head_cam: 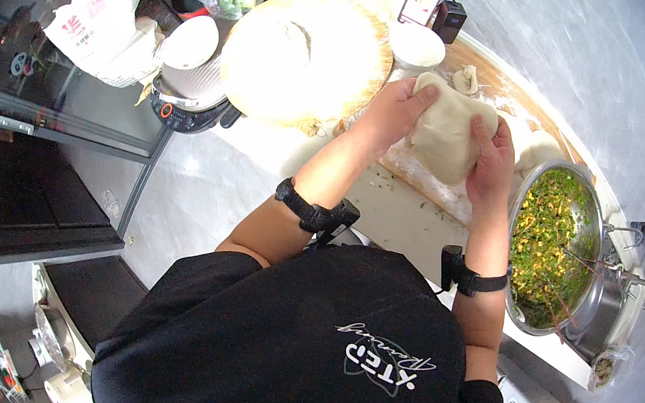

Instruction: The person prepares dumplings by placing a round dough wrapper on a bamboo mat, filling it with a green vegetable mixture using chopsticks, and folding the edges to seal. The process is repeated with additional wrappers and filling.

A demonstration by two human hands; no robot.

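Note:
A broad, flattened sheet of dough point(448, 133) hangs between my two hands above a floured wooden board point(454, 199). My left hand point(397, 109) grips its upper left edge, thumb on top. On the right edge, my right hand point(491, 158) holds it with the thumb in front and the fingers behind. A small twisted piece of dough point(466, 80) lies on the board just beyond the sheet. Past my right hand rests another pale, rounded dough lump point(539, 151), partly hidden by the bowl beside it.
A steel bowl point(553, 248) of chopped greens and yellow bits, with chopsticks, stands at the right. Left of the board is a brightly lit round woven tray point(372, 77). A white bowl point(417, 47), a phone point(422, 0) and an electric cooker point(185, 112) stand around.

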